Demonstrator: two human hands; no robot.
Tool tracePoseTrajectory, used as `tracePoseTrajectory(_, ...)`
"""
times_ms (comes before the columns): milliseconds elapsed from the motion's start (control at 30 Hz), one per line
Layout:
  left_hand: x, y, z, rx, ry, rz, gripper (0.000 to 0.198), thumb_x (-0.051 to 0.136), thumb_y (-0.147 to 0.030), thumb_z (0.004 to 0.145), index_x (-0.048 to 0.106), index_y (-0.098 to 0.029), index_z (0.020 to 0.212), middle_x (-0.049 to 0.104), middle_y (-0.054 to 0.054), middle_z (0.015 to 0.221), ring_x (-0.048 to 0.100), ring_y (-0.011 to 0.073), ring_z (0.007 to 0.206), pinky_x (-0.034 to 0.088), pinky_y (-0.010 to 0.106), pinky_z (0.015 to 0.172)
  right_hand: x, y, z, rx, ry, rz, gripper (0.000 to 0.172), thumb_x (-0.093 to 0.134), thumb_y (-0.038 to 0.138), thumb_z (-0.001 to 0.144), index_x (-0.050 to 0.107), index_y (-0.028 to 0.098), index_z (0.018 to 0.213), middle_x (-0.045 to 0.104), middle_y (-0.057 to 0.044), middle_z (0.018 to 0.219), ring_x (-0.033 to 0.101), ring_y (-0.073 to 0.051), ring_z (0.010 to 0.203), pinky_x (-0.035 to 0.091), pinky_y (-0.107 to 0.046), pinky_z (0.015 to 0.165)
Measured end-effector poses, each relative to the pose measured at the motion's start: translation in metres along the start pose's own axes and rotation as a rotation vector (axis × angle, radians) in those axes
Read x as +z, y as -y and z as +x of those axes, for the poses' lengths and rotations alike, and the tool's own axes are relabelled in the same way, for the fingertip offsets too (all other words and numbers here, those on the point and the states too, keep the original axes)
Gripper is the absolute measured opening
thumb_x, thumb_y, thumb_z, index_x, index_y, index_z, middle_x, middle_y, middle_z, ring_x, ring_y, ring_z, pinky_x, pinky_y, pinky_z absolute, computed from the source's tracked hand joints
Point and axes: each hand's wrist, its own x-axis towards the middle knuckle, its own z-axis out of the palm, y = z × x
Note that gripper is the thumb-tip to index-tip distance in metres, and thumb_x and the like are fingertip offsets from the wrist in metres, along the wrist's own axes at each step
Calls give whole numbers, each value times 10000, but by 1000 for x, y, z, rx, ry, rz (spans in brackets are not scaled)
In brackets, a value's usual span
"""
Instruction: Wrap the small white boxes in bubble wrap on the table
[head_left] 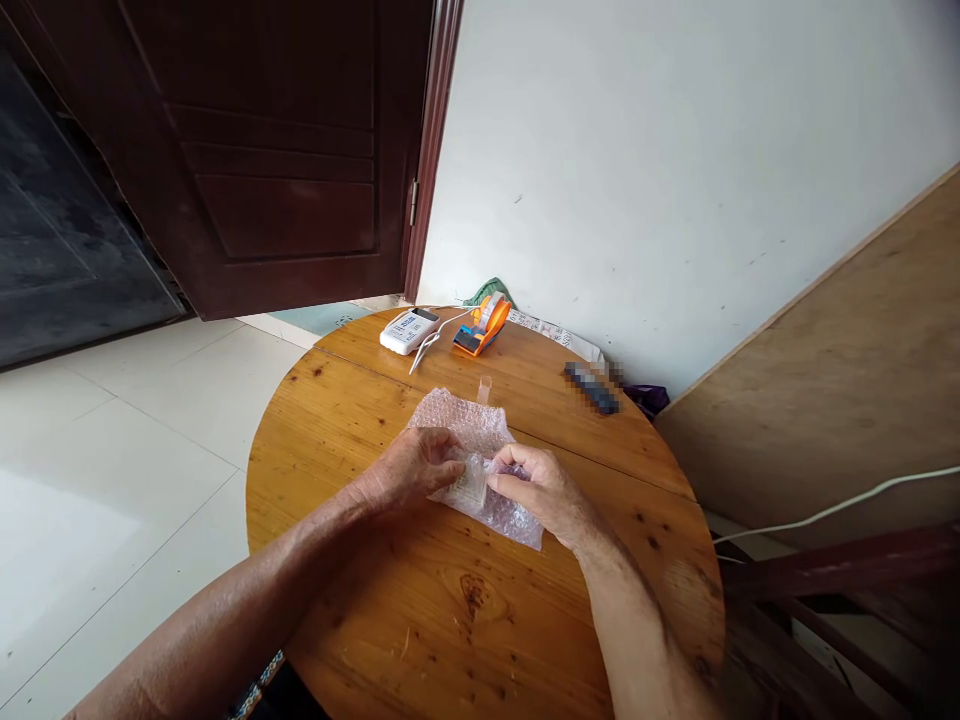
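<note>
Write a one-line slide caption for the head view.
Left hand and right hand handling bubble wrap on a round wooden table, with an orange tape dispenser beyond.

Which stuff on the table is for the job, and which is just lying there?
Seems part of the job:
bubble wrap, under left hand and right hand
small pale item between them
maybe the orange tape dispenser and clear strip

Seems just lying about:
white boxy gadget
dark blurred thing
</note>
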Motion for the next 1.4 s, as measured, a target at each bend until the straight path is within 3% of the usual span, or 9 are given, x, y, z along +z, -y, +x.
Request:
tracePoseTrajectory(200, 1, 2, 1, -15, -1, 14, 149, 603, -230, 745, 677, -148, 846, 528, -46, 640, 451, 103, 600, 345, 213, 559, -3, -13, 4, -59, -93, -17, 108, 581, 266, 756, 621, 188, 819, 638, -6, 718, 591, -152, 659, 478, -270, 619)
tracePoseTrajectory(367, 2, 2, 1, -33, -15, 12, 157, 598, -250, 752, 676, -153, 848, 544, -45, 665, 463, 103, 619, 348, 215, 571, 1, 1, -4, -415, -232, -204, 164, 523, 150, 835, 645, 208, 930, 652, -64, 1023, 635, -189, 924, 516, -316, 793)
tracePoseTrajectory(500, 3, 0, 1, -39, -24, 8, 179, 617, -306, 763, 680, -153, 834, 543, -40, 664, 461, 105, 625, 341, 215, 564, 11, 11, -8, -608, -191, -392, 265, 453, 65, 866, 675, 208, 879, 654, -67, 989, 611, -204, 936, 498, -353, 845)
tracePoseTrajectory(600, -3, -1, 0, -25, -8, -1, 198, 622, -321, 763, 685, -149, 838, 575, -23, 696, 482, 114, 654, 369, 215, 588, 14, 11, -7, -627, -168, -451, 270, 456, 68, 876, 685, 207, 906, 668, -64, 941, 601, -209, 898, 492, -366, 833)
tracePoseTrajectory(800, -29, 9, -2, -23, -5, -15, 209, 587, -271, 751, 667, -165, 912, 544, -41, 666, 474, 99, 602, 365, 207, 558, 14, 13, -9, -606, -109, -478, 155, 613, 255, 874, 672, 199, 1007, 655, -81, 1024, 578, -241, 978, 478, -406, 888)
tracePoseTrajectory(933, -32, 18, 0, -47, -50, 83, 218, 609, -324, 757, 673, -179, 907, 604, -22, 709, 544, 121, 638, 409, 220, 580, 17, 18, -10, -590, -91, -528, 155, 615, 260, 871, 668, 205, 1005, 644, -79, 1023, 562, -246, 988, 476, -422, 897)
tracePoseTrajectory(1167, -42, 2, -18, -142, -229, 456, 610, 635, -592, 744, 657, -157, 1172, 686, 126, 1106, 660, 256, 880, 488, 324, 740, 18, 21, -13, -590, -126, -585, 142, 640, 253, 853, 673, 195, 978, 618, -101, 1078, 556, -260, 991, 481, -438, 888)
tracePoseTrajectory(1300, -47, -3, -31, -247, -179, 509, 650, 607, -564, 769, 610, -108, 1232, 715, 123, 982, 672, 267, 856, 466, 313, 710, 18, 23, -14, -585, -120, -598, 135, 646, 255, 854, 677, 200, 974, 622, -88, 1045, 562, -256, 975, 485, -443, 882)
tracePoseTrajectory(1400, -40, 0, -32, -312, -156, 464, 643, 628, -505, 761, 577, -96, 1255, 715, 90, 863, 670, 245, 775, 439, 284, 631, 19, 22, -14, -603, -123, -598, 226, 643, 250, 855, 678, 215, 1075, 620, -94, 1113, 570, -259, 1014, 490, -450, 903)
